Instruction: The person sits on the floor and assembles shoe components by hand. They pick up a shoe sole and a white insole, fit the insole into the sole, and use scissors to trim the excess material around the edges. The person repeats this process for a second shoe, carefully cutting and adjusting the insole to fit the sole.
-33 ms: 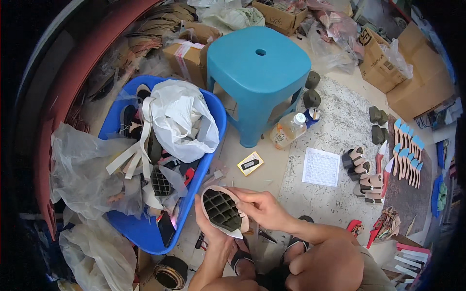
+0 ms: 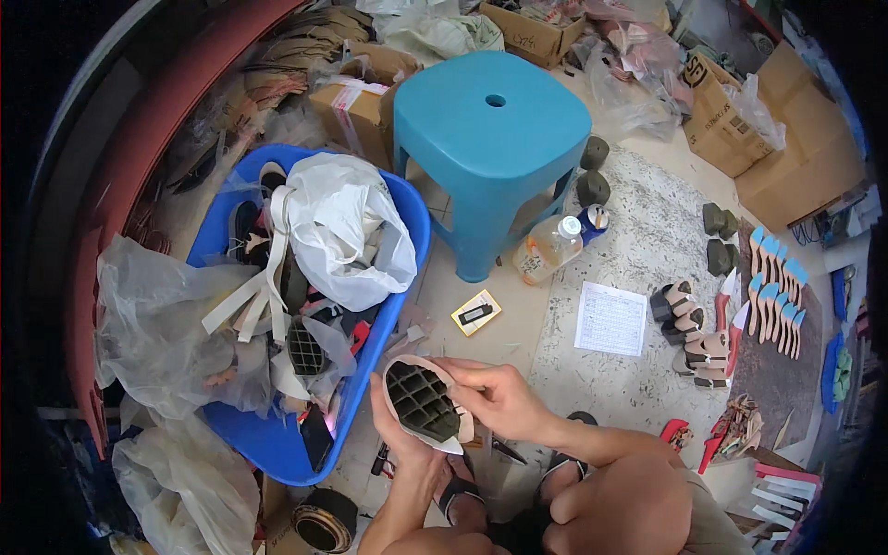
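A dark olive shoe sole [image 2: 421, 400] with a hollow grid faces up in front of me, low in the middle. A pale pink band runs round its edge, and a white piece sticks out at its lower end. My left hand [image 2: 405, 449] cups the sole from the left and from beneath, with part of the fingers hidden behind it. At the sole's upper right edge, my right hand [image 2: 499, 398] is closed, thumb and fingers pinching the pink band. Whether a small tool is also in these fingers is hidden.
Left of my hands stands a blue tub [image 2: 347, 407] with shoes, straps and a white bag [image 2: 347, 231]. Ahead are a blue stool [image 2: 490, 120], a bottle [image 2: 548, 250] and a small yellow box [image 2: 476, 313]. Rightward lie a paper sheet [image 2: 610, 319], shoes [image 2: 703, 351] and pink-and-blue strips [image 2: 772, 291].
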`<action>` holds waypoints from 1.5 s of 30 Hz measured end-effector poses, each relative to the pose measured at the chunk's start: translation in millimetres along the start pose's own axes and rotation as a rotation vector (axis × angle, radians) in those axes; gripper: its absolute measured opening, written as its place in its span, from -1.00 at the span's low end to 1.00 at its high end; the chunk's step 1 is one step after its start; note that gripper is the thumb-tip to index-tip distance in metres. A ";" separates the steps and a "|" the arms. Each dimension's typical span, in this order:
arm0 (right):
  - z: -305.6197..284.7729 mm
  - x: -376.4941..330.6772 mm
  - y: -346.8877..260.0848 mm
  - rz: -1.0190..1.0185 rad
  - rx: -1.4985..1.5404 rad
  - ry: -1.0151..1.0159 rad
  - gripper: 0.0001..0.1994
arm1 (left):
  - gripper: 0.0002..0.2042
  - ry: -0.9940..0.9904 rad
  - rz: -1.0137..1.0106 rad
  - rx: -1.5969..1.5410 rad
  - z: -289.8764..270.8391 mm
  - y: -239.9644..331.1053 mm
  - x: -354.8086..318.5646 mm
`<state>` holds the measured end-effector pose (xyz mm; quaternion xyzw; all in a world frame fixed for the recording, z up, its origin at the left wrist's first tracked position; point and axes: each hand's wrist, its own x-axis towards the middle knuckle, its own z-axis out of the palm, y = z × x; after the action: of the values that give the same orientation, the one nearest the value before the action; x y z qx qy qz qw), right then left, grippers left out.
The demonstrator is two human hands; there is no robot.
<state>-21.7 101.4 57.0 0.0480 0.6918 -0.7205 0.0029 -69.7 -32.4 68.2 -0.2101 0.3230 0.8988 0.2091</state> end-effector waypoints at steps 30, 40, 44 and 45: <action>-35.8 0.0 -16.3 -0.609 -0.799 0.045 -0.86 | -0.40 -0.246 -0.195 0.756 -18.6 14.1 8.7; -35.7 -4.0 -44.6 -0.504 -0.857 0.162 -0.76 | -0.39 0.099 -0.219 0.618 -9.4 -5.7 1.5; -40.6 -12.4 -2.8 -0.037 -0.105 0.077 -0.62 | -0.34 0.115 -0.470 0.209 -22.6 -4.1 6.3; -36.3 -15.6 4.0 0.031 -0.015 0.012 -0.60 | -0.34 0.103 -0.491 0.167 -19.2 -3.2 4.8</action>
<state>-3.5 136.5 52.8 0.0630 0.6964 -0.7148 0.0104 -67.3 -41.8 50.7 -0.3096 0.3457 0.7793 0.4210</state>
